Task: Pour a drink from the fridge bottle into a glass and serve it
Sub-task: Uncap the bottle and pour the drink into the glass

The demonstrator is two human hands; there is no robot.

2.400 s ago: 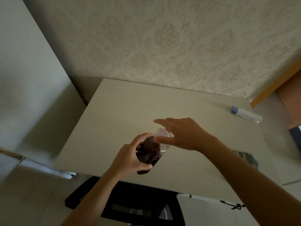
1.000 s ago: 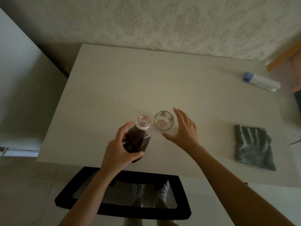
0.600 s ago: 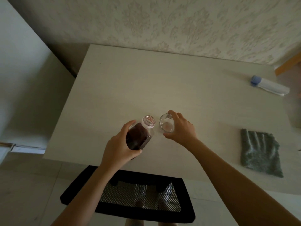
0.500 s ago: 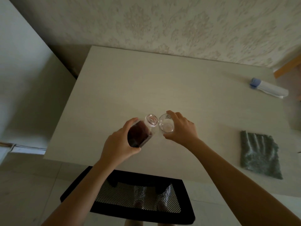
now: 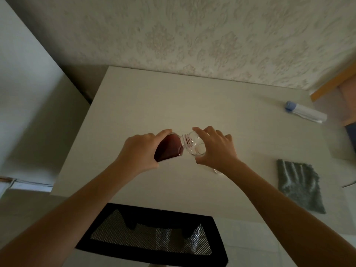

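Now the left hand (image 5: 140, 153) grips the tilted bottle (image 5: 169, 148), mouth over the glass (image 5: 196, 147); the right hand (image 5: 215, 151) holds the glass steady for pouring.

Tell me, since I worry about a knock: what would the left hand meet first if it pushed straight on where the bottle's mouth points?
The glass in the right hand; the bottle seems already at its rim.

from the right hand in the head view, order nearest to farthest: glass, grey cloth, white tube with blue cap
1. glass, held in the right hand
2. grey cloth, on the table to its right
3. white tube, far right near the wall
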